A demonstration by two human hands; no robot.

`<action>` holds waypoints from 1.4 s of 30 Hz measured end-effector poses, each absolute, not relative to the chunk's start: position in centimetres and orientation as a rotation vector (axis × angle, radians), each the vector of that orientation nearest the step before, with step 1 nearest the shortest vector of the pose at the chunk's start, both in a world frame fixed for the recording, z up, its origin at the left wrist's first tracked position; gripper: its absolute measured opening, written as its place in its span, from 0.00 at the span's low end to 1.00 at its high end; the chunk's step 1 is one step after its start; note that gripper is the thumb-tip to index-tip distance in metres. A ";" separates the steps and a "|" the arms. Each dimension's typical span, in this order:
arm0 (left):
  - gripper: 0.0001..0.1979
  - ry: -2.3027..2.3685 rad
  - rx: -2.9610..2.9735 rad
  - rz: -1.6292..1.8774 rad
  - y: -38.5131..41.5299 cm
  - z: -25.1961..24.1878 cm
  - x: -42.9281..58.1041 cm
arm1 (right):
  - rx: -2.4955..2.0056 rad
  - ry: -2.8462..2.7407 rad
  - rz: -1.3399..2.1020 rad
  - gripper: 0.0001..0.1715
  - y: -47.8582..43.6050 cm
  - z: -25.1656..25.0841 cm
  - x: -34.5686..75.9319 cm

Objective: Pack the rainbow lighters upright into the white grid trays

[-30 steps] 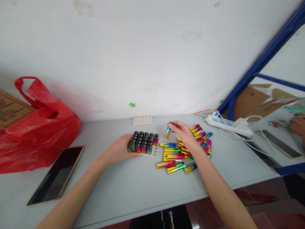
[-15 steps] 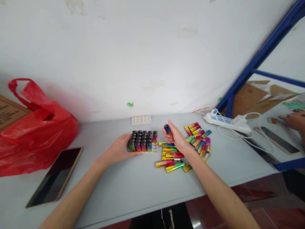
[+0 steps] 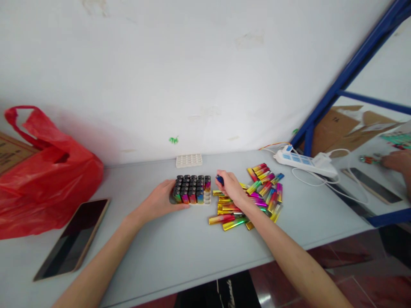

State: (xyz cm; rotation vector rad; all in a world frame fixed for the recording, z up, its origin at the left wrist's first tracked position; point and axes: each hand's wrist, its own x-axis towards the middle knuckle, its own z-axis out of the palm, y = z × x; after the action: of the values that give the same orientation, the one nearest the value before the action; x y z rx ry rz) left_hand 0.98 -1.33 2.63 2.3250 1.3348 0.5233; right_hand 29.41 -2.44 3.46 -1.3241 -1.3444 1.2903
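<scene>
left hand (image 3: pixel 159 201): my fingers curl around the left end of the lighter tray (image 3: pixel 192 191), gripping it | right hand (image 3: pixel 231 189): my fingers pinch one lighter (image 3: pixel 219 180), just beside the tray's right edge | loose lighters (image 3: pixel 261 193): on the table (image 3: pixel 180 248), beneath my right wrist

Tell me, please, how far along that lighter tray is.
Nearly done: the tray is packed with upright lighters, with only a few slots at its right front corner bare. The left hand holds the tray; the right hand has one lighter in its grip beside it. Left: a loose pile and an empty second tray.
</scene>
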 end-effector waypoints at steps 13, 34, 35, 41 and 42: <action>0.34 1.344 2.319 0.525 -1.3 2.7 1.0 | -1.386 -1.386 1.114 0.31 -1.8 2.3 29.5; 0.32 1.325 2.311 0.539 -1.5 2.8 1.1 | -1.157 -2.063 0.581 0.17 -3.2 5.2 32.3; 0.32 1.326 2.316 0.533 -1.5 2.7 1.1 | -1.161 -2.094 0.572 0.16 -3.1 4.9 32.3; 0.34 1.328 2.342 0.500 -1.2 2.2 0.9 | -1.124 -2.259 0.516 0.14 -2.9 4.9 32.6; 0.34 1.331 2.343 0.499 -1.2 2.2 0.9 | -1.109 -2.285 0.498 0.15 -2.9 4.9 32.6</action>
State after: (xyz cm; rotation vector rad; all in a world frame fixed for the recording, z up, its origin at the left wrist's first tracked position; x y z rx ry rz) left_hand 0.86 -1.21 2.15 2.3432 1.3309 0.4986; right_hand 32.64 -2.89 4.90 -1.1092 -2.2854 0.4981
